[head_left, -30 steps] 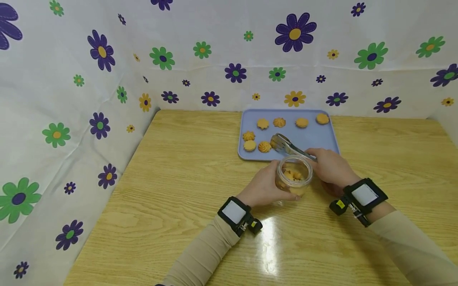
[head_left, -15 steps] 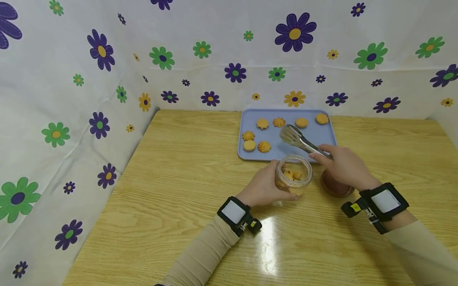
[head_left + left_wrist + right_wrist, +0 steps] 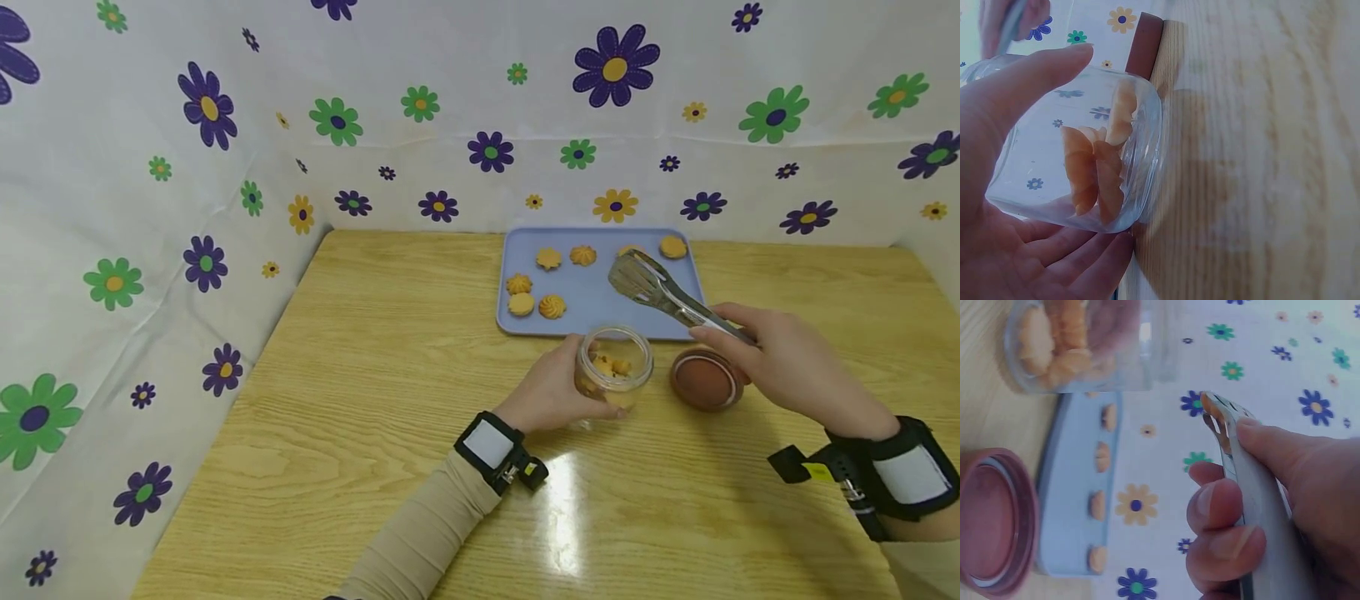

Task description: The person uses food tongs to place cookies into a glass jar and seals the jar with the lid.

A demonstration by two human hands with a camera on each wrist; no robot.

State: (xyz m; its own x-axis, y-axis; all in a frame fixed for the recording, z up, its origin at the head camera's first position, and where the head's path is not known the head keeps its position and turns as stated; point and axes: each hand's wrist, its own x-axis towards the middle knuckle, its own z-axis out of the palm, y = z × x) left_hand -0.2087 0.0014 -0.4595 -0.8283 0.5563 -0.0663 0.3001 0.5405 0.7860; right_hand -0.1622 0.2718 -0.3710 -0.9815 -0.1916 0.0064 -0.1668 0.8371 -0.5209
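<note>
My left hand [image 3: 555, 387] holds a clear jar [image 3: 1029, 169] upright on the table, thumb and fingers around its side. Several golden cookies [image 3: 1094, 169] lie in the jar's bottom. In my right hand [image 3: 795, 362] is a pair of metal tongs [image 3: 678, 300], gripped by the handles, with the head over the right half of the blue tray [image 3: 592, 321]. A cookie-coloured piece [image 3: 1212, 409] shows between the tong tips in the right wrist view, mostly hidden. Several cookies [image 3: 552, 307] sit on the tray, one partly behind the tongs.
A reddish-brown round lid [image 3: 705, 380] lies on the wooden table [image 3: 360, 392], right of the jar and below my right hand. Behind the tray rises a white flowered cloth [image 3: 450, 100], which also hangs along the left side.
The tongs have lifted from the tray's lower middle and moved right and back with my right hand. The cookie under them left its spot. The lid has come into view; the jar stays put.
</note>
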